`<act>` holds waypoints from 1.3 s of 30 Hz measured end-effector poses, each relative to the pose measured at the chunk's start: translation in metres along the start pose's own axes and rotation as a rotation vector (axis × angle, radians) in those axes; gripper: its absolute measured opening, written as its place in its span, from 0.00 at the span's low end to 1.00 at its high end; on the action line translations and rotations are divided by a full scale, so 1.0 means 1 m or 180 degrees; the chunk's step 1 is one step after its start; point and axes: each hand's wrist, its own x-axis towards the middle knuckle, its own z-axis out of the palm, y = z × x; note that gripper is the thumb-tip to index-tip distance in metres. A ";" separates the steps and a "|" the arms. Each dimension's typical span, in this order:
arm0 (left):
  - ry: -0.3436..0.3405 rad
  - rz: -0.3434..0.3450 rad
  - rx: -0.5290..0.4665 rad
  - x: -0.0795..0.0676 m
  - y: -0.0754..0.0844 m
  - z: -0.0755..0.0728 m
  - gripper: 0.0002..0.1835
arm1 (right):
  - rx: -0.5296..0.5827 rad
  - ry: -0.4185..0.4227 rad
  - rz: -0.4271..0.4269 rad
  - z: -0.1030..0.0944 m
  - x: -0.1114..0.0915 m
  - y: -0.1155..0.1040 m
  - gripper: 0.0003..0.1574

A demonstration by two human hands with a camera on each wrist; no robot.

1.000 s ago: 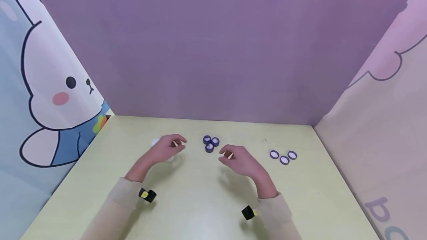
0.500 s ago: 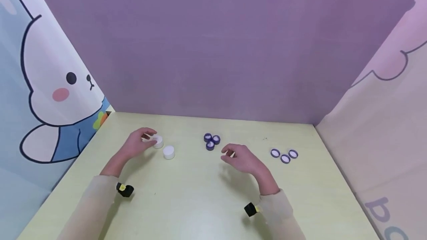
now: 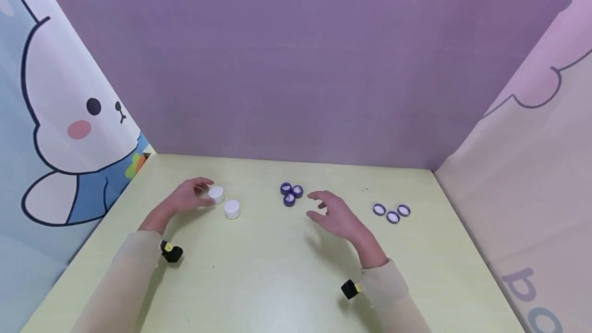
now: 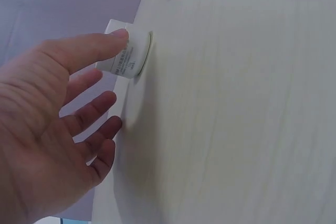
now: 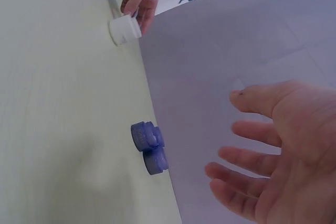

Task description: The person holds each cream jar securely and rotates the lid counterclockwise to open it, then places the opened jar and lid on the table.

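My left hand (image 3: 186,197) is at the left of two white lidded jars, with the thumb across the front of the nearer jar (image 4: 137,55) in the left wrist view. Its fingers are loosely bent beside that jar. The second white jar (image 3: 233,209) stands just to the right and nearer the front. My right hand (image 3: 336,216) hovers over the table with thumb and fingers spread, holding nothing. Left of its fingertips, three small purple jars (image 3: 289,200) stand clustered, showing threaded necks in the right wrist view.
Three purple round lids (image 3: 393,217), white inside, lie on the right of the pale table (image 3: 277,281). A purple panel (image 3: 296,66) rises at the table's back edge. Printed cloths (image 3: 60,117) hang at both sides.
My left hand has moved left from above the white jars, uncovering them, and now sits at the left one. My right hand's fingers have spread wider, in nearly the same place.
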 end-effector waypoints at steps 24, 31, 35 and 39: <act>-0.0051 0.0192 -0.0147 0.003 -0.008 0.011 0.20 | -0.0903 -0.0336 -0.0351 -0.053 -0.018 0.026 0.18; -0.0165 0.0260 -0.0128 -0.001 -0.007 0.017 0.35 | -0.0889 -0.0483 -0.0361 -0.060 -0.036 0.038 0.16; -0.0295 0.0378 0.0001 0.004 -0.003 0.019 0.41 | -0.0826 -0.0550 -0.0317 -0.061 -0.040 0.041 0.16; -0.0307 0.0564 -0.0111 0.009 0.001 0.020 0.38 | -0.0757 -0.0612 -0.0288 -0.062 -0.037 0.039 0.16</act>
